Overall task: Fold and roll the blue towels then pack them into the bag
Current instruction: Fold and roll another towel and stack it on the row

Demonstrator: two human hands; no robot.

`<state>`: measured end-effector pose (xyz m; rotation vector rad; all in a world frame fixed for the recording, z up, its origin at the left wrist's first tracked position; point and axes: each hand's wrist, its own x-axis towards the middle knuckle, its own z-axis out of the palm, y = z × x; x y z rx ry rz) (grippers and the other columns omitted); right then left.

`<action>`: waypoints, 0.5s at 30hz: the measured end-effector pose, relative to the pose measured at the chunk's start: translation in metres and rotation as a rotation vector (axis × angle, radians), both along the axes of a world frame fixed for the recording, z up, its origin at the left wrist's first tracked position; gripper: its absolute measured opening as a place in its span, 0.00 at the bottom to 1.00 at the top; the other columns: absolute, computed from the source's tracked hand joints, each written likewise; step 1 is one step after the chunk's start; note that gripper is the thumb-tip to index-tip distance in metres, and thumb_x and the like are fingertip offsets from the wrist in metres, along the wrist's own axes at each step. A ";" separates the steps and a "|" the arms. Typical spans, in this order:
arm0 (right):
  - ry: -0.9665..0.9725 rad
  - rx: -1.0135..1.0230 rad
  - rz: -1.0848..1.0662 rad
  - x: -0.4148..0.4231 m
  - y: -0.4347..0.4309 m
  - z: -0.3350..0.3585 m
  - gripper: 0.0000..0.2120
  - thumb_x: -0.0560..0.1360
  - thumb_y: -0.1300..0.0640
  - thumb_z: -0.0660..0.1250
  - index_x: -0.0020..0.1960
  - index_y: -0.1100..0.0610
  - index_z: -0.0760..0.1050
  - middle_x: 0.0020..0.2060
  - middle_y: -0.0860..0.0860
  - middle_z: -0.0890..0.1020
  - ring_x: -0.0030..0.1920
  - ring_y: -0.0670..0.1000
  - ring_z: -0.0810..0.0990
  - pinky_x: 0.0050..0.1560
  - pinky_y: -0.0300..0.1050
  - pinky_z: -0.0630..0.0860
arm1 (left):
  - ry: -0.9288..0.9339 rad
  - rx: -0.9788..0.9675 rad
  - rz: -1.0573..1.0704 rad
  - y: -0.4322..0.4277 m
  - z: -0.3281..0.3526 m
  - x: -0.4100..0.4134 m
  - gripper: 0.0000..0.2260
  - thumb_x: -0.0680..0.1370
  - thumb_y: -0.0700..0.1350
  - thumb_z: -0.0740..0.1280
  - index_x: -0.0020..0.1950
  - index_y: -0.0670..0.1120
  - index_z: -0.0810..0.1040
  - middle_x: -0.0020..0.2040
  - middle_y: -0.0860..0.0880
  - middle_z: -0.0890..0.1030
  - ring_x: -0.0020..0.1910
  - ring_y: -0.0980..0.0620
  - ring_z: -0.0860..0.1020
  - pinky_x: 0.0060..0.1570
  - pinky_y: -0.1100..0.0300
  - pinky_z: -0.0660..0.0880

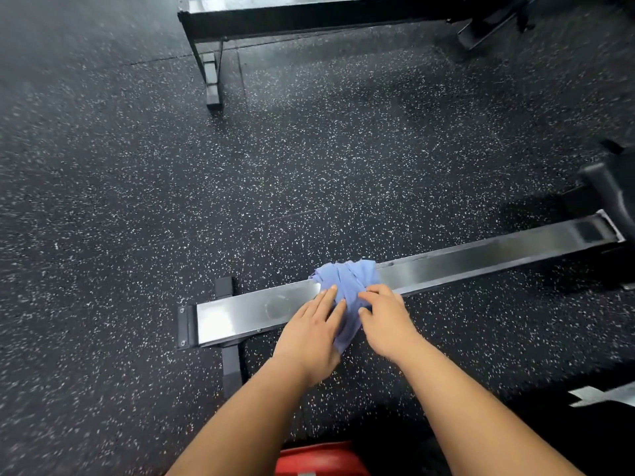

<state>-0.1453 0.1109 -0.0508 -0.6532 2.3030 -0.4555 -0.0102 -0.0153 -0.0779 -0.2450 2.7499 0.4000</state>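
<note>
Two bare hands work a crumpled blue cloth towel (347, 280) on a long polished steel rail (481, 261) that runs from 8 o'clock to 3 o'clock over the speckled black rubber floor (137, 201). The towel lies just toward 5 o'clock of centre and overhangs both rail edges. The left hand (314, 326) presses flat, its fingers straight on the towel's 9 o'clock side. The right hand (386, 317) covers the 3 o'clock side; whether it pinches the cloth cannot be told. Likely hazards: the narrow, slick rail offers little support, so the bunched towel may slide to the floor, and creases left unsmoothed would probably give a lopsided fold and a loose roll. A red object (319, 458) at 6 o'clock is unidentifiable.
</note>
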 end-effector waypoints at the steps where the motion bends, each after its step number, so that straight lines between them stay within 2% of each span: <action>1: 0.015 -0.046 -0.049 -0.002 0.001 0.002 0.16 0.84 0.59 0.62 0.69 0.54 0.78 0.71 0.47 0.72 0.72 0.53 0.67 0.73 0.48 0.66 | 0.011 0.005 0.011 0.001 0.000 0.001 0.37 0.80 0.53 0.61 0.86 0.45 0.51 0.86 0.42 0.44 0.85 0.43 0.48 0.83 0.51 0.49; 6: 0.068 -0.250 -0.283 -0.011 0.009 0.017 0.13 0.79 0.63 0.69 0.57 0.49 0.85 0.57 0.39 0.80 0.56 0.45 0.79 0.61 0.37 0.71 | 0.072 0.003 0.143 0.004 -0.003 0.008 0.33 0.79 0.48 0.63 0.84 0.46 0.59 0.86 0.42 0.52 0.83 0.41 0.56 0.81 0.48 0.57; 10: 0.012 -0.302 -0.437 -0.017 0.010 0.028 0.11 0.75 0.64 0.73 0.49 0.48 0.87 0.46 0.39 0.86 0.48 0.40 0.84 0.56 0.38 0.77 | 0.057 0.044 0.194 0.007 0.003 0.007 0.32 0.82 0.50 0.61 0.85 0.48 0.56 0.86 0.44 0.51 0.84 0.43 0.54 0.81 0.50 0.54; 13: 0.105 -0.301 -0.513 -0.021 0.007 0.034 0.11 0.77 0.63 0.73 0.47 0.47 0.87 0.46 0.42 0.86 0.47 0.43 0.84 0.52 0.37 0.76 | 0.041 0.026 0.188 0.006 0.006 0.002 0.33 0.82 0.50 0.61 0.85 0.50 0.53 0.86 0.45 0.50 0.84 0.44 0.52 0.81 0.50 0.54; 15: 0.215 -0.317 -0.520 -0.024 0.006 0.036 0.12 0.78 0.63 0.71 0.47 0.48 0.86 0.48 0.45 0.84 0.48 0.47 0.83 0.53 0.41 0.77 | 0.021 0.005 0.185 0.003 0.006 0.000 0.33 0.82 0.50 0.62 0.85 0.51 0.53 0.86 0.45 0.51 0.84 0.43 0.52 0.81 0.50 0.55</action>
